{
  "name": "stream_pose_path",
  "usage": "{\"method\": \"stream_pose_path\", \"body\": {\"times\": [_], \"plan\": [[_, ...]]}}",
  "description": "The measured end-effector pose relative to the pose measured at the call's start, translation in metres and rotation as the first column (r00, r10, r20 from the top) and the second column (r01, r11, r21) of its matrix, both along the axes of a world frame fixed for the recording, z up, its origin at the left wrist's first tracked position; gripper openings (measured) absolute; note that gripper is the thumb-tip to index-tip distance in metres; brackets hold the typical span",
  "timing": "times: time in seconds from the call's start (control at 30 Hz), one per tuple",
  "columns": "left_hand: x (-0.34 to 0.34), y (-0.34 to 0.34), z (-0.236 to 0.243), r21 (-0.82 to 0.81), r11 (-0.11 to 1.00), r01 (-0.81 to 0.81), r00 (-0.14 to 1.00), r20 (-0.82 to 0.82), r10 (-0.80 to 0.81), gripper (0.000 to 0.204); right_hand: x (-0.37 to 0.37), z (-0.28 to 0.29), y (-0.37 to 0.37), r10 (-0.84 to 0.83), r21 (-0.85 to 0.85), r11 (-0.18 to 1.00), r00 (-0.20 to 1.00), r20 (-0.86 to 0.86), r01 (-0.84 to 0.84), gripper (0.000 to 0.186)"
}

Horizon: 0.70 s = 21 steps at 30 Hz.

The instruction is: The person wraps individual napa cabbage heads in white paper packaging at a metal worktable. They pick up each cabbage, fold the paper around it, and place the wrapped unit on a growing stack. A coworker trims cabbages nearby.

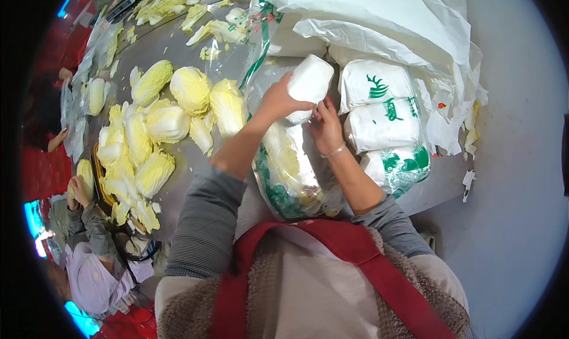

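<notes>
The left hand (281, 98) is clamped on a white wrapped bundle (312, 80) above the clear bag (278, 201), while the right hand (327, 127), its grip indeterminable, best supports the lower edge lightly.

Bare table (185, 159) flanks the cabbages (155, 173); 3 white bundles (370, 127) block rightward passage.

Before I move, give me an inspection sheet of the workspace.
Surface: grey tabletop, partly covered by cabbages and bags.
Job's things: white-wrapped bundle, held; three more wrapped bundles at right; clear bag with green print; pale cabbages at left.
Clutter: loose leaves, white sheeting, both toward the far side.
Hands: left hand grips the bundle; right hand at its near end.
Cables: none clearly seen.
Surroundings: co-worker's hands on a cabbage, left.
</notes>
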State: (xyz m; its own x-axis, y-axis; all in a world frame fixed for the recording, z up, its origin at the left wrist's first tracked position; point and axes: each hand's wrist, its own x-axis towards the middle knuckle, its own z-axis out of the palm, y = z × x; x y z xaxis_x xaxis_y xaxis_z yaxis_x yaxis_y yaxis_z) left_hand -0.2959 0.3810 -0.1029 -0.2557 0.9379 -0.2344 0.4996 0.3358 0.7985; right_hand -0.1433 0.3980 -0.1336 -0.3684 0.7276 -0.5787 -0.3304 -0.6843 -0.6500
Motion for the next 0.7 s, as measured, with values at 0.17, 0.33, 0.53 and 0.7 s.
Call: {"method": "stream_pose_path", "body": {"times": [0.17, 0.33, 0.53, 0.7], "plan": [[0.023, -0.098, 0.023, -0.006, 0.953, -0.303, 0.057, 0.998, 0.024, 0.057, 0.05, 0.058, -0.026, 0.248, 0.543, 0.794, 0.961, 0.122, -0.274, 0.054], [0.048, -0.162, 0.037, 0.158, 0.931, -0.328, -0.127, 0.97, -0.209, 0.063, 0.054, 0.101, -0.058, 0.54, 0.692, 0.491, 0.808, 0.236, -0.53, 0.07], [0.076, -0.211, 0.039, 0.171, 0.9, -0.4, 0.216, 0.972, -0.089, 0.064, 0.068, 0.155, -0.108, 0.146, 0.781, -0.068, 0.769, 0.623, -0.62, 0.052], [0.1, -0.229, 0.048, 0.117, 0.834, -0.539, 0.211, 0.978, -0.001, 0.05, 0.07, 0.142, -0.133, -0.084, 0.729, -0.212, 0.755, 0.65, -0.651, 0.02]]}}
